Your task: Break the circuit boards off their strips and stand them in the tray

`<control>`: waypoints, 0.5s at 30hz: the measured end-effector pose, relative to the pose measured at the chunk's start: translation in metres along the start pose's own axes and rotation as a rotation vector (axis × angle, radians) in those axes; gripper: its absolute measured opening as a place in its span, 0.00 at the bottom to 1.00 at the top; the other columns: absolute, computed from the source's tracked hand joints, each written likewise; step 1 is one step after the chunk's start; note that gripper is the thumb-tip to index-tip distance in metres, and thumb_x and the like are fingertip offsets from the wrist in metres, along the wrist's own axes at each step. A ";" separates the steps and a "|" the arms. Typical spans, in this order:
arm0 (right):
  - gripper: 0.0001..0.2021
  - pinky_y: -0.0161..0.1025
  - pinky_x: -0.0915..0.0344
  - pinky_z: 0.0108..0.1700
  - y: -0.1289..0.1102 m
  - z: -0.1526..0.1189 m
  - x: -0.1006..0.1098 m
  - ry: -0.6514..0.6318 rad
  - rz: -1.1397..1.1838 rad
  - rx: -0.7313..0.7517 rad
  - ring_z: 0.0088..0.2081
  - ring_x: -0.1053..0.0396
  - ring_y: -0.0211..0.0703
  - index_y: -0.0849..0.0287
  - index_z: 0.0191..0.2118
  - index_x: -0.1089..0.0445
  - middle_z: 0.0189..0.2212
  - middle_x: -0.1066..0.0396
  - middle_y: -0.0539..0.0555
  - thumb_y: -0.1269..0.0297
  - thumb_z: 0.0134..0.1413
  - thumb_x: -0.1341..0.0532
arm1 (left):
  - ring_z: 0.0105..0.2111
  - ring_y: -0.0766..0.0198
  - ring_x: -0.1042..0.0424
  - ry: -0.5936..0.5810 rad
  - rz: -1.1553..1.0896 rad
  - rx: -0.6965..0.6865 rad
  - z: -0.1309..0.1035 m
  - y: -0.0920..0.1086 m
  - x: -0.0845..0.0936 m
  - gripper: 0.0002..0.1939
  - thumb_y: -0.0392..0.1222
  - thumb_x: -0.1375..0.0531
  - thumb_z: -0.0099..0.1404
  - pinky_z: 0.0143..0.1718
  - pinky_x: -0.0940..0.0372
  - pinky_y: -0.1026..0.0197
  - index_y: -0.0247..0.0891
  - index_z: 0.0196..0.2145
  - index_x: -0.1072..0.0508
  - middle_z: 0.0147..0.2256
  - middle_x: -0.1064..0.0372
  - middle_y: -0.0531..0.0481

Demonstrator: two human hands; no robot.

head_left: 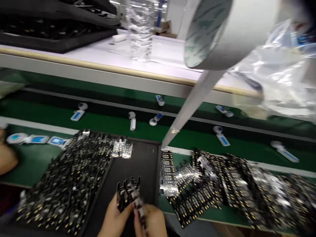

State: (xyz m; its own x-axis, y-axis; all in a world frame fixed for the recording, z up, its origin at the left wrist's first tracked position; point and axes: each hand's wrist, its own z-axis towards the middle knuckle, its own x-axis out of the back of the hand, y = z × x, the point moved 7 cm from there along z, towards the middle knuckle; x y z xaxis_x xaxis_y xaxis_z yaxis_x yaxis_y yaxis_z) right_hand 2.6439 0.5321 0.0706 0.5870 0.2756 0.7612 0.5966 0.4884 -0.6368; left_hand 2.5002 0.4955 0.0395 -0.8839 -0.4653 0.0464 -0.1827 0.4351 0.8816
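My left hand [117, 215] is closed round a bundle of small black parts [125, 196] at the bottom centre, above the black tray [140, 164]. Close on its right, my right hand [150, 220] is closed on a strip of similar parts [140, 209], partly blurred by motion. The tray's left portion holds dense rows of black parts [74, 177] with yellowish tips. Two silvery pieces [122, 148] lie at the tray's far side. Right of the tray, more black strips [197, 194] lie in overlapping piles on the green surface.
White devices with blue panels [132, 121] lie scattered on the green belt [111, 126]. A lamp with a slanted pole [190, 108] stands beyond the tray. A shelf [98, 62] holds a clear bottle [140, 31] and plastic bags [283, 69]. Another person's arm [7, 158] shows at left.
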 end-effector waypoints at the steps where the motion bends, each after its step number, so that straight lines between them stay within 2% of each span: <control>1: 0.12 0.32 0.33 0.28 0.001 0.005 0.002 0.011 0.038 -0.022 0.26 0.28 0.43 0.53 0.33 0.25 0.24 0.26 0.53 0.57 0.58 0.45 | 0.46 0.48 0.29 -0.023 -0.083 0.011 0.004 -0.002 -0.003 0.23 0.46 0.32 0.48 0.52 0.37 0.48 0.38 0.42 0.28 0.40 0.24 0.45; 3: 0.12 0.34 0.31 0.32 0.000 0.018 0.006 -0.020 0.121 -0.027 0.29 0.27 0.44 0.52 0.35 0.25 0.26 0.24 0.53 0.56 0.59 0.45 | 0.49 0.48 0.30 -0.132 -0.304 0.075 0.009 -0.004 -0.014 0.28 0.44 0.33 0.50 0.54 0.38 0.48 0.39 0.49 0.31 0.45 0.26 0.44; 6: 0.11 0.35 0.29 0.34 0.001 0.035 0.012 -0.091 0.315 -0.043 0.31 0.26 0.44 0.54 0.36 0.25 0.29 0.23 0.52 0.55 0.57 0.43 | 0.48 0.48 0.29 -0.241 -0.486 0.145 0.016 0.001 -0.025 0.30 0.42 0.33 0.51 0.52 0.37 0.48 0.40 0.52 0.33 0.47 0.26 0.42; 8: 0.13 0.35 0.29 0.36 0.005 0.044 0.016 -0.071 0.427 -0.081 0.34 0.26 0.44 0.57 0.39 0.25 0.32 0.23 0.55 0.57 0.58 0.44 | 0.47 0.50 0.28 -0.245 -0.490 0.136 0.023 0.008 -0.025 0.29 0.40 0.32 0.52 0.52 0.37 0.48 0.39 0.51 0.34 0.46 0.26 0.42; 11: 0.14 0.39 0.30 0.40 0.015 0.051 0.021 0.043 0.436 -0.137 0.37 0.26 0.47 0.60 0.39 0.26 0.34 0.24 0.59 0.58 0.60 0.46 | 0.47 0.51 0.28 -0.270 -0.474 0.070 0.037 0.019 -0.025 0.30 0.38 0.32 0.52 0.52 0.37 0.48 0.38 0.51 0.35 0.46 0.26 0.41; 13: 0.14 0.39 0.31 0.42 0.017 0.055 0.017 0.035 0.426 -0.139 0.38 0.27 0.47 0.60 0.40 0.27 0.34 0.24 0.60 0.58 0.61 0.47 | 0.47 0.51 0.29 -0.219 -0.413 0.000 0.048 0.026 -0.021 0.30 0.38 0.31 0.51 0.52 0.37 0.49 0.39 0.51 0.36 0.47 0.27 0.42; 15: 0.15 0.38 0.32 0.39 0.016 0.061 0.010 -0.036 0.351 -0.124 0.36 0.27 0.47 0.60 0.37 0.27 0.32 0.25 0.60 0.60 0.62 0.49 | 0.47 0.52 0.29 -0.117 -0.292 -0.077 0.058 0.031 -0.015 0.30 0.39 0.31 0.51 0.52 0.38 0.50 0.39 0.50 0.36 0.46 0.27 0.43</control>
State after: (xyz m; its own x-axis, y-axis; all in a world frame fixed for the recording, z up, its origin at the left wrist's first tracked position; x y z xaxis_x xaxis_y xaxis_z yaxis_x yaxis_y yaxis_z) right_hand 2.6257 0.5929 0.0758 0.7491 0.4384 0.4966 0.4256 0.2561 -0.8679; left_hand 2.4830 0.5604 0.0394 -0.8433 -0.4681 -0.2640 -0.4066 0.2345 0.8830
